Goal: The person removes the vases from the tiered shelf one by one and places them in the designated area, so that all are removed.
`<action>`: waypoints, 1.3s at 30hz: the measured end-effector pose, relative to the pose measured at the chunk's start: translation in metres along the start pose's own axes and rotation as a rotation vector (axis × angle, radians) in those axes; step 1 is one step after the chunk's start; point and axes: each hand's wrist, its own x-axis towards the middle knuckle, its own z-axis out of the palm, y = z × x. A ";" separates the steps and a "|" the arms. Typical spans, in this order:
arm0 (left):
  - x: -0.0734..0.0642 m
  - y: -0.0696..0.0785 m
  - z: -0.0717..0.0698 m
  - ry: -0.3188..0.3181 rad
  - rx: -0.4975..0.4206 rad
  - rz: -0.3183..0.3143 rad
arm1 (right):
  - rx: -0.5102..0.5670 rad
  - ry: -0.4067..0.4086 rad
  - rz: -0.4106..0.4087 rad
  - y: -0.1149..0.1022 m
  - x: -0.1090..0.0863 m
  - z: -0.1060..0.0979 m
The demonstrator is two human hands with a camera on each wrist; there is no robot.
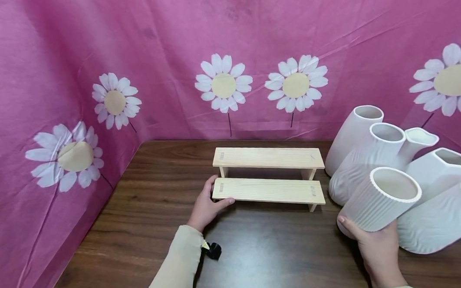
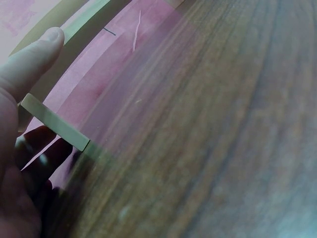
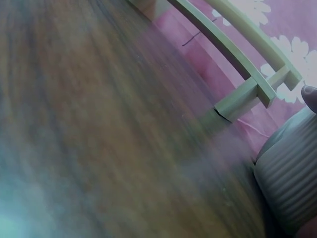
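Observation:
A light wooden two-step display stand [image 1: 270, 189] is on the table in the head view, made of a low front step and a higher back step. My left hand [image 1: 208, 208] grips the left end of the low step. In the left wrist view the thumb [image 2: 37, 62] lies along its front and the other fingers reach behind its leg [image 2: 57, 124]. At the right, my right hand [image 1: 378, 247] holds a white ribbed vase [image 1: 374, 201] round its lower part. The vase leans to the right. The right wrist view catches only part of this ribbed vase [image 3: 292, 168].
Several other white vases crowd the right side, among them a tall one [image 1: 347, 138], an angular-mouthed one [image 1: 435, 172] and a wavy-sided one [image 1: 438, 224] nearest the front. A pink cloth [image 1: 162, 43] with daisies hangs behind the dark wooden table [image 1: 141, 235].

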 end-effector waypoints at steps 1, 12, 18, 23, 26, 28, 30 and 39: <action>0.000 0.000 0.000 0.003 0.003 0.000 | 0.008 -0.003 -0.002 0.000 0.001 0.000; 0.000 0.002 0.000 -0.001 0.013 0.011 | -0.048 0.004 -0.004 0.001 0.004 -0.002; 0.001 0.000 0.000 0.000 0.022 0.007 | -0.043 -0.018 -0.003 -0.001 0.006 -0.002; 0.002 -0.001 -0.001 -0.001 0.019 0.000 | -0.029 -0.034 0.001 0.000 0.009 -0.002; 0.002 -0.002 -0.001 -0.003 0.017 0.000 | -0.030 -0.040 0.004 0.000 0.009 -0.003; 0.002 -0.001 -0.001 -0.003 0.018 0.001 | -0.037 -0.043 0.000 0.000 0.010 -0.003; 0.002 -0.001 -0.001 -0.001 0.017 -0.001 | -0.044 -0.047 -0.006 0.001 0.010 -0.003; 0.001 0.000 -0.001 -0.006 0.014 0.000 | -0.084 -0.048 -0.012 0.004 0.013 -0.002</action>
